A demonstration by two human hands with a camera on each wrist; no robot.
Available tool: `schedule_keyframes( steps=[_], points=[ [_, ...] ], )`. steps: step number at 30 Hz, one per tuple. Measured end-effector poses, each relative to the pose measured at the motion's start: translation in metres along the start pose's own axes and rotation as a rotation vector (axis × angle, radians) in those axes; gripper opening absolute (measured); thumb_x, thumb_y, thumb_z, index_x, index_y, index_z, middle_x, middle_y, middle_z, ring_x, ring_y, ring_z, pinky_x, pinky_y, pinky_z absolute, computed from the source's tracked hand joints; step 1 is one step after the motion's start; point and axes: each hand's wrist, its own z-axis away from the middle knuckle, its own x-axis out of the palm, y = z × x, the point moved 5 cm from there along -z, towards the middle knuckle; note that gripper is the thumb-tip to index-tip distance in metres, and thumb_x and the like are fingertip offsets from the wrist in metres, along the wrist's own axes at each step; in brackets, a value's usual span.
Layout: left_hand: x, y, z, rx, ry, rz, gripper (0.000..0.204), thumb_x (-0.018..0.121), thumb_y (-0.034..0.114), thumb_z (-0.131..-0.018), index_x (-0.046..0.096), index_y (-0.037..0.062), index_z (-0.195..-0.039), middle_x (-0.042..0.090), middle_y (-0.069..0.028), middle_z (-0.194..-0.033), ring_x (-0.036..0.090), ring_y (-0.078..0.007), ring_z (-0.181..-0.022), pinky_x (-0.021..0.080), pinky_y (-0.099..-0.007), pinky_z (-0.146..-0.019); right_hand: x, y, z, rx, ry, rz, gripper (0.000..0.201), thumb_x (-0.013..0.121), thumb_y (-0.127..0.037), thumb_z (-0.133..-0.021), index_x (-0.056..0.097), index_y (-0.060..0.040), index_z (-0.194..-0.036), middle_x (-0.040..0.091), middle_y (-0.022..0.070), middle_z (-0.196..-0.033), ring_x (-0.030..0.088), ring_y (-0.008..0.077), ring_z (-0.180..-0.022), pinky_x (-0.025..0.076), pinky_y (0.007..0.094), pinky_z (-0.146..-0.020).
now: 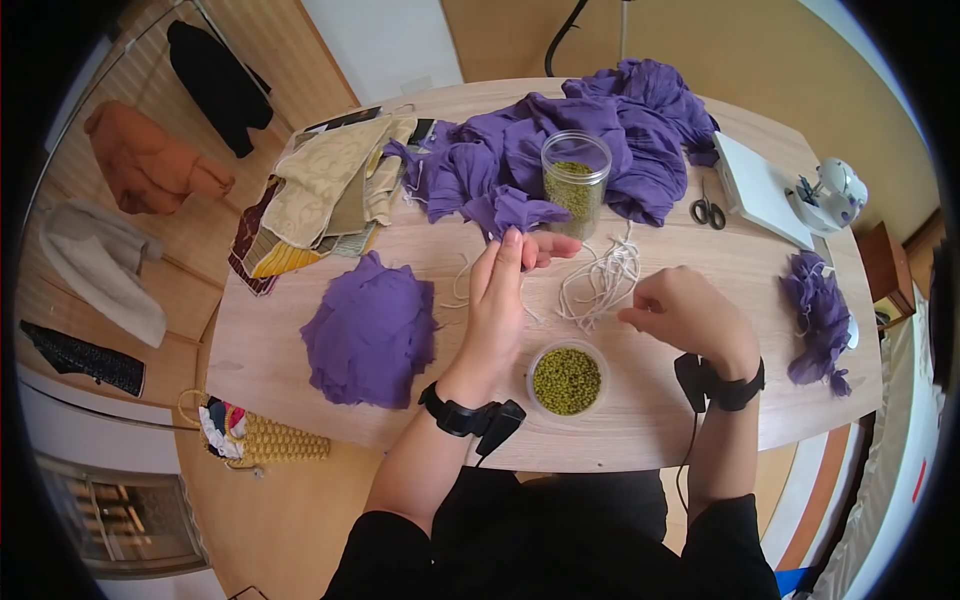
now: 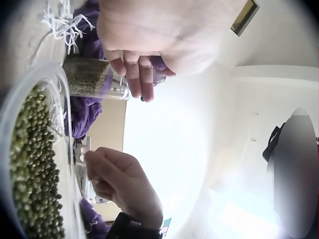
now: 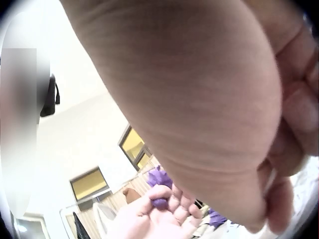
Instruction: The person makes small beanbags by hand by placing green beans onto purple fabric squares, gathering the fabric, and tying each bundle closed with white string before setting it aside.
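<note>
My left hand [image 1: 495, 290] is raised over the table, its thumb and fingers pinching a gathered piece of purple cloth [image 3: 159, 178]. The cloth flares out above the grip, and a small round purple part shows below, against the palm. My right hand [image 1: 690, 315] hovers to the right with its fingers curled in, beside a tangle of white strings [image 1: 603, 280]; nothing shows between its fingers. Between the wrists stands a round clear tub of green beans [image 1: 567, 381]. A stack of cut purple cloth pieces [image 1: 368, 330] lies left of the left hand.
A taller clear jar of green beans [image 1: 576, 185] stands behind the hands, before heaped purple fabric [image 1: 650, 150]. Patterned fabrics [image 1: 325, 180] lie at back left. Scissors [image 1: 707, 205], a white sewing machine [image 1: 830, 195] and a purple cloth bunch [image 1: 815, 320] are at right.
</note>
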Motion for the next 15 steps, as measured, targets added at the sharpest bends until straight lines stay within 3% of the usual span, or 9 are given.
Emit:
schedule_keyframes(
  steps=[2, 3, 5, 7, 8, 10, 11, 15],
  points=[
    [0.003, 0.001, 0.0, -0.008, -0.027, 0.002, 0.04, 0.033, 0.033, -0.118, 0.048, 0.0115, -0.088, 0.073, -0.0255, -0.123, 0.065, -0.0246, -0.116, 0.042, -0.0385, -0.106, -0.007, -0.002, -0.008, -0.035, -0.027, -0.343, 0.034, 0.075, -0.026, -0.095, 0.071, 0.0036, -0.079, 0.063, 0.0153, -0.064, 0.058, 0.0226, -0.057, 0.047, 0.0364, -0.059],
    [0.008, 0.002, 0.001, -0.036, -0.053, 0.01, 0.042, 0.033, 0.033, -0.118, 0.046, 0.0101, -0.086, 0.072, -0.0266, -0.125, 0.066, -0.0246, -0.116, 0.044, -0.0383, -0.107, -0.012, -0.003, -0.008, 0.044, -0.065, -0.465, 0.029, 0.07, -0.021, -0.102, 0.071, 0.0024, -0.085, 0.06, 0.0027, -0.066, 0.05, 0.0096, -0.062, 0.041, 0.03, -0.059],
    [0.016, 0.002, 0.002, -0.062, -0.079, 0.018, 0.043, 0.033, 0.034, -0.119, 0.044, 0.0086, -0.085, 0.072, -0.0276, -0.126, 0.067, -0.0247, -0.117, 0.047, -0.0381, -0.108, -0.013, -0.003, -0.011, -0.008, -0.014, -0.63, 0.029, 0.068, -0.021, -0.104, 0.072, 0.002, -0.087, 0.061, -0.0008, -0.071, 0.05, 0.0069, -0.067, 0.041, 0.0274, -0.061],
    [0.025, -0.002, 0.005, -0.094, -0.109, 0.101, 0.044, 0.035, 0.035, -0.119, 0.047, 0.008, -0.087, 0.072, -0.0164, -0.115, 0.063, -0.0162, -0.106, 0.045, -0.0308, -0.099, -0.018, -0.009, -0.01, -0.074, 0.012, -0.858, 0.024, 0.064, -0.017, -0.108, 0.072, 0.0018, -0.095, 0.068, -0.0038, -0.086, 0.055, 0.005, -0.08, 0.045, 0.0237, -0.07],
    [0.023, -0.006, 0.007, -0.092, -0.107, 0.1, 0.044, 0.035, 0.035, -0.119, 0.047, 0.008, -0.087, 0.072, -0.0164, -0.115, 0.063, -0.0162, -0.106, 0.045, -0.0308, -0.099, -0.014, -0.011, -0.011, -0.077, 0.011, -0.857, 0.024, 0.064, -0.017, -0.108, 0.072, 0.0018, -0.095, 0.068, -0.0038, -0.086, 0.055, 0.005, -0.08, 0.045, 0.0237, -0.07],
    [0.019, -0.018, 0.011, -0.097, -0.141, -0.145, 0.043, 0.037, 0.035, -0.119, 0.053, 0.007, -0.091, 0.062, -0.0032, -0.097, 0.053, -0.0111, -0.093, 0.041, -0.0273, -0.09, -0.012, -0.016, -0.013, -0.183, 0.121, -0.898, 0.022, 0.063, -0.014, -0.108, 0.073, 0.0025, -0.097, 0.071, -0.0003, -0.089, 0.06, 0.0059, -0.085, 0.049, 0.0239, -0.076],
    [0.021, -0.021, 0.012, -0.098, -0.18, -0.136, 0.041, 0.038, 0.035, -0.118, 0.056, 0.006, -0.095, 0.049, 0.0019, -0.089, 0.045, -0.0108, -0.089, 0.038, -0.0271, -0.085, -0.012, -0.018, -0.014, -0.183, 0.121, -0.898, 0.022, 0.063, -0.014, -0.108, 0.073, 0.0025, -0.097, 0.071, -0.0003, -0.089, 0.06, 0.0059, -0.085, 0.049, 0.0239, -0.076],
    [0.028, -0.018, 0.014, -0.102, -0.235, -0.114, 0.042, 0.039, 0.036, -0.119, 0.055, 0.0062, -0.094, 0.054, 0.0011, -0.092, 0.048, -0.0107, -0.091, 0.039, -0.0269, -0.087, -0.011, -0.024, -0.014, -0.209, 0.157, -0.916, 0.02, 0.062, -0.012, -0.108, 0.072, 0.0043, -0.102, 0.074, 0.0028, -0.094, 0.065, 0.0088, -0.09, 0.052, 0.026, -0.083]
  ],
)
